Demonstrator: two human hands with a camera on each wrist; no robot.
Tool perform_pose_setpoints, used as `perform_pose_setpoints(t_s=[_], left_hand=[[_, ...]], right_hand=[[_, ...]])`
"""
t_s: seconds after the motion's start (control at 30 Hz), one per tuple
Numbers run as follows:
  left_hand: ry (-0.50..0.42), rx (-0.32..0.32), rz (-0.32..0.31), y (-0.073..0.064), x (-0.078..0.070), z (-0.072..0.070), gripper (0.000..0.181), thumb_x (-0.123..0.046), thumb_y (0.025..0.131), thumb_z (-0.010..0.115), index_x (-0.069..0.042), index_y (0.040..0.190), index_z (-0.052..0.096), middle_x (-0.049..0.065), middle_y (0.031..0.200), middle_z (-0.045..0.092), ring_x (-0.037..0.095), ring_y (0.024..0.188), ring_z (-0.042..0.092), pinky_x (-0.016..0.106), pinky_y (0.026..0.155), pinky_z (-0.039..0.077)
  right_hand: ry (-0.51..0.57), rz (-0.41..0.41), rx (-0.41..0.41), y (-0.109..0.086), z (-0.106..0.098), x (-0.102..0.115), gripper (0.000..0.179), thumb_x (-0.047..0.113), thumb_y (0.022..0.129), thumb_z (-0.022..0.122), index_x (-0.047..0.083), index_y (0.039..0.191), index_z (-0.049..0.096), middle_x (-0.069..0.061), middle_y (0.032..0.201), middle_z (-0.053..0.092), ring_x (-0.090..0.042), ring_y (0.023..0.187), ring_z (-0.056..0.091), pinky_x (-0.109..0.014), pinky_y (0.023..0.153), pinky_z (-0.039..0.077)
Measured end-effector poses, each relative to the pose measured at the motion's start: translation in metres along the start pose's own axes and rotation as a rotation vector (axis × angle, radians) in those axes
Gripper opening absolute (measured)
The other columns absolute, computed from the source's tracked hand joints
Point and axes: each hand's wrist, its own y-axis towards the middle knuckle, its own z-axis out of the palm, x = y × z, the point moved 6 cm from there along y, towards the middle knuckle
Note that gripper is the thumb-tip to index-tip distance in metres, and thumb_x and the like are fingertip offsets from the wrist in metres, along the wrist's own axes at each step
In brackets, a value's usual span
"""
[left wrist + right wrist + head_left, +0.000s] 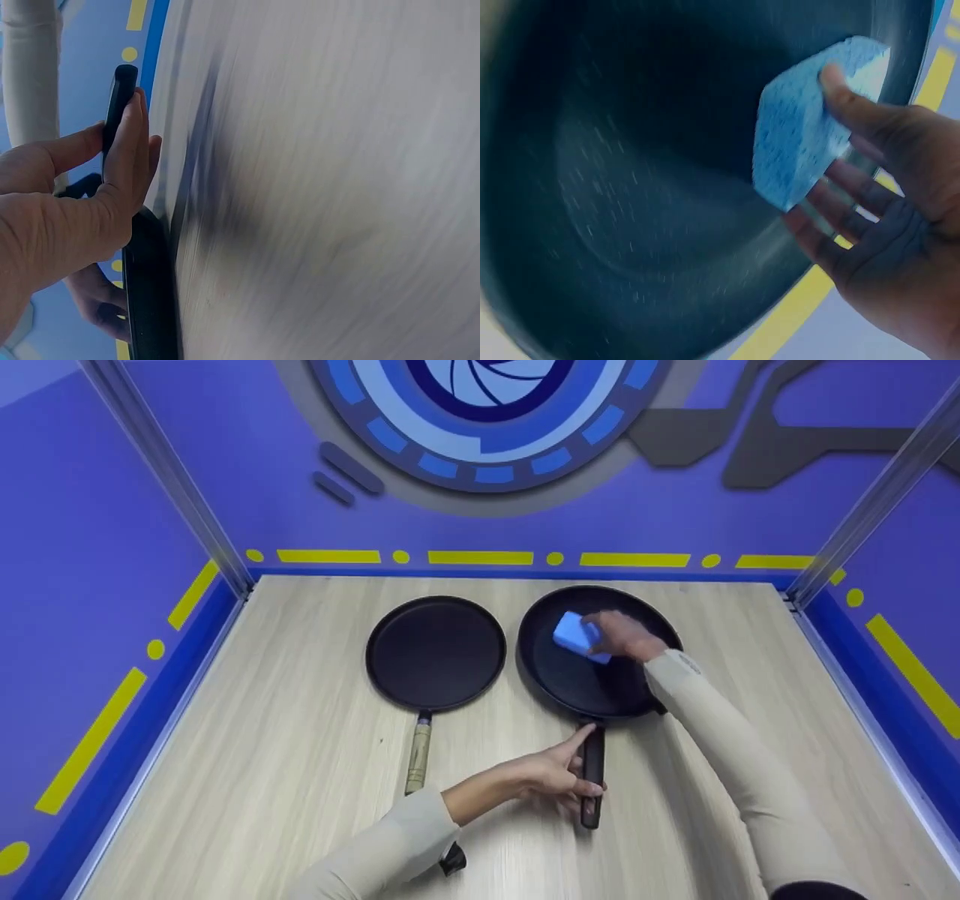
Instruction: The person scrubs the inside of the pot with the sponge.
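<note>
A deep black frying pan [547,675] stands at the right of the table, its handle [593,757] toward me. My left hand [551,776] grips that handle, fingers beneath it and thumb along the side; the left wrist view shows the handle [120,105] between thumb and fingers. Inside the pan, my right hand [622,635] holds a light blue sponge [577,636] against the inner surface. In the right wrist view the thumb presses one face of the sponge [795,120] and the fingers lie along its other side. Pale streaks mark the pan's inside [630,217].
Left of the frying pan lies a flat round black pan [436,652] with a wood-coloured handle [418,754]. Both rest on a light wooden table [262,720]. Blue panels with yellow marks [480,558] enclose the back and sides.
</note>
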Motion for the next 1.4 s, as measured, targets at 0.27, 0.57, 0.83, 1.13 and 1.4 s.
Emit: perform_pose_setpoints(t_s=[0.27, 0.57, 0.83, 1.13, 1.4], left_hand=[[-0.008, 0.023, -0.003, 0.000, -0.001, 0.000, 0.103, 0.005, 0.094, 0.068, -0.027, 0.166, 0.002, 0.009, 0.112, 0.070, 0.015, 0.075, 0.071, 0.030, 0.068, 0.063], [-0.005, 0.035, -0.001, 0.002, -0.001, -0.006, 0.103, 0.005, 0.095, 0.066, -0.028, 0.165, -0.001, 0.015, 0.107, 0.076, 0.015, 0.070, 0.069, 0.031, 0.069, 0.063], [-0.029, 0.045, 0.019, 0.004, -0.002, -0.003, 0.102, 0.008, 0.094, 0.066, -0.030, 0.165, 0.002, 0.021, 0.106, 0.075, 0.017, 0.071, 0.070, 0.035, 0.075, 0.064], [-0.017, 0.056, 0.010, 0.001, 0.000, -0.004, 0.101, 0.008, 0.095, 0.064, -0.032, 0.164, 0.001, 0.022, 0.109, 0.075, 0.019, 0.076, 0.073, 0.035, 0.076, 0.064], [-0.021, 0.049, 0.011, 0.004, 0.001, -0.006, 0.101, 0.008, 0.095, 0.064, -0.031, 0.165, 0.002, 0.022, 0.111, 0.075, 0.028, 0.089, 0.076, 0.030, 0.070, 0.063]], right_hand=[[-0.012, 0.116, 0.012, 0.001, -0.004, -0.027, 0.063, 0.013, 0.088, 0.079, -0.007, 0.141, 0.052, -0.034, 0.127, 0.060, -0.046, 0.120, 0.057, -0.058, 0.106, 0.046], [0.036, -0.208, 0.065, -0.040, 0.008, 0.017, 0.065, 0.019, 0.074, 0.093, -0.003, 0.129, 0.065, -0.022, 0.117, 0.070, -0.035, 0.104, 0.065, -0.052, 0.092, 0.054], [0.065, -0.302, 0.144, -0.059, 0.013, 0.021, 0.063, 0.014, 0.072, 0.093, 0.000, 0.127, 0.065, -0.020, 0.123, 0.068, -0.036, 0.113, 0.063, -0.054, 0.099, 0.052], [0.083, -0.155, 0.031, -0.029, -0.005, -0.021, 0.060, 0.008, 0.078, 0.087, -0.008, 0.130, 0.061, -0.030, 0.124, 0.065, -0.044, 0.113, 0.061, -0.058, 0.099, 0.049], [0.089, 0.086, -0.019, -0.020, -0.013, -0.052, 0.064, 0.017, 0.088, 0.080, -0.018, 0.133, 0.051, -0.040, 0.127, 0.058, -0.049, 0.115, 0.056, -0.060, 0.105, 0.045]])
